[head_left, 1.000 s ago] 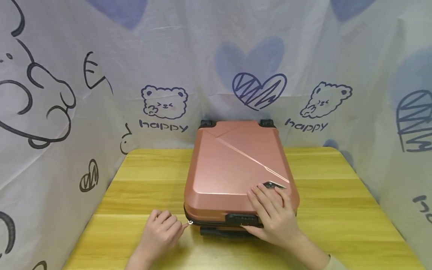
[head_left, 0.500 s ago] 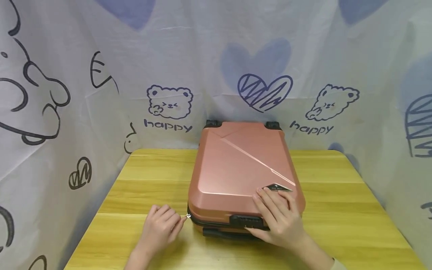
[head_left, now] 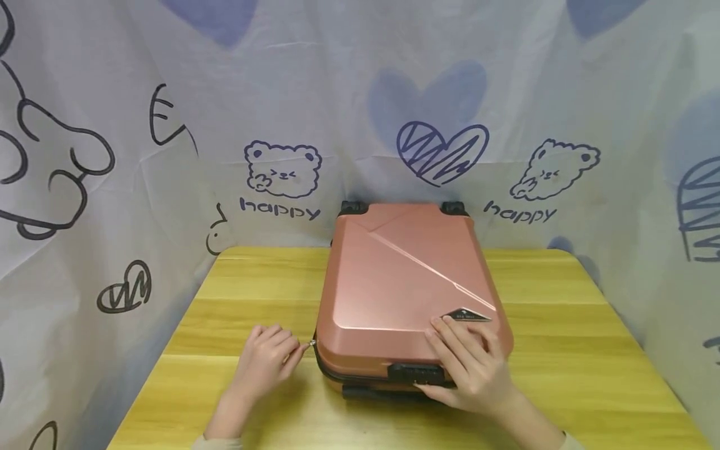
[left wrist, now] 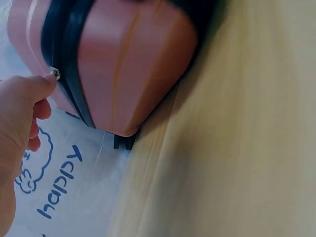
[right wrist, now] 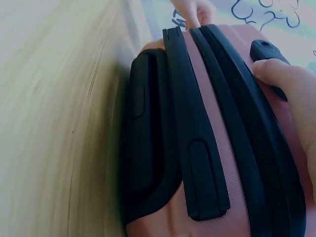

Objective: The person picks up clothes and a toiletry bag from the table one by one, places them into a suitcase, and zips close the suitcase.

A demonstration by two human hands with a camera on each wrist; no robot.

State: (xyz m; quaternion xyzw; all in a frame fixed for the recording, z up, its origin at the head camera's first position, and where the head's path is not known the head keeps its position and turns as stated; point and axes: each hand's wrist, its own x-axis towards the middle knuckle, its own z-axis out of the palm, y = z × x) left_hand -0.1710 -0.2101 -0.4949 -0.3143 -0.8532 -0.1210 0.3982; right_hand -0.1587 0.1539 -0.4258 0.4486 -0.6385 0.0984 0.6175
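A rose-pink hard-shell suitcase [head_left: 402, 275] lies flat on the table, wheels toward the back cloth. At its near left corner my left hand [head_left: 264, 359] pinches a small silver zipper pull [left wrist: 54, 73] between thumb and finger. The black zipper band [right wrist: 232, 103] runs round the case's side. My right hand [head_left: 475, 369] rests on the near right part of the lid, fingers extended beside the dark badge [head_left: 467, 314]. Its thumb touches the black combination lock [right wrist: 269, 52]. Below the lock sits the black carry handle [right wrist: 195, 123].
The yellow wood-grain table [head_left: 242, 294] extends on both sides of the suitcase. A white cloth [head_left: 315, 94] with printed hearts and bears hangs behind and at both sides. Black wheels [head_left: 354, 207] at the case's far end are close to the cloth.
My left hand has drawn the zipper pull round the near left corner, away from me along the left side. My right hand stays on the lid. The view has shifted slightly.
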